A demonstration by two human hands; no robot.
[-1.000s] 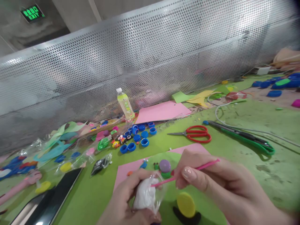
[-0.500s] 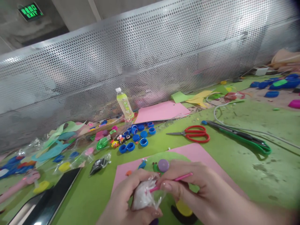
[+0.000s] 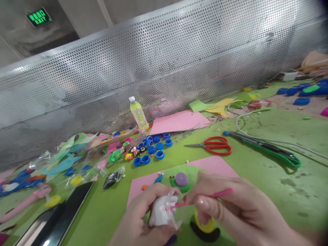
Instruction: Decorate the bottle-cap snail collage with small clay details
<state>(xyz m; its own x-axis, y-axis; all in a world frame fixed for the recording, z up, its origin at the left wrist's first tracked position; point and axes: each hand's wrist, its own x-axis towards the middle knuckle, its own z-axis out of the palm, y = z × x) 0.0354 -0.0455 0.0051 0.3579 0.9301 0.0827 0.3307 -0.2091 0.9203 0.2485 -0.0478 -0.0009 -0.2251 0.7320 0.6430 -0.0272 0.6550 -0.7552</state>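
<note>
My left hand (image 3: 143,215) is wrapped around a lump of white clay (image 3: 160,212) in a clear plastic bag. Between the thumb and fingers of my right hand (image 3: 225,208) is a thin pink stick (image 3: 222,193); its tip reaches into the bag's opening and touches the white clay. Beneath both hands lies a pink sheet (image 3: 220,165) bearing clay figures: a purple and green snail (image 3: 181,179), a blue figure (image 3: 159,177), and a yellow and black shape (image 3: 205,225) partly covered by my right hand.
Red-handled scissors (image 3: 217,146) and a green utility knife (image 3: 266,148) lie to the right. Several blue caps (image 3: 151,150) and small figures sit beyond the sheet. A drink bottle (image 3: 138,114) stands at the back. A black phone-like slab (image 3: 74,205) and a black clay packet (image 3: 112,179) are on the left.
My right hand has moved right, drawing the pink stick partly back from the white clay. The whole view has shifted slightly.
</note>
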